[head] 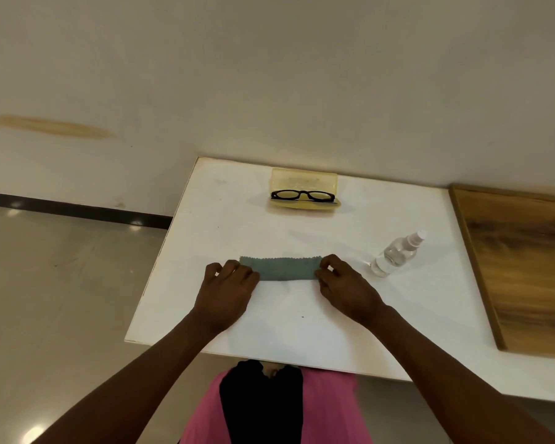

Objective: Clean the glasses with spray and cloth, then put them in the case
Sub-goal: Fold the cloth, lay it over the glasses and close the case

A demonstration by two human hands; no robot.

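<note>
Black-framed glasses [302, 195] lie in an open yellowish translucent case [304, 181] at the far side of the white table [225, 225]. A grey-green cloth [284, 268], folded into a narrow strip, lies flat in the middle of the table. My left hand [228, 283] pinches the cloth's left end and my right hand [343, 280] pinches its right end. A clear spray bottle [396, 254] with a white nozzle stands to the right of my right hand, apart from it.
A wooden board [523, 267] covers the table's right part. The wall runs just behind the case. The table's left edge drops to a tiled floor [61, 283]. Pink and black clothing [269, 408] shows below the near edge.
</note>
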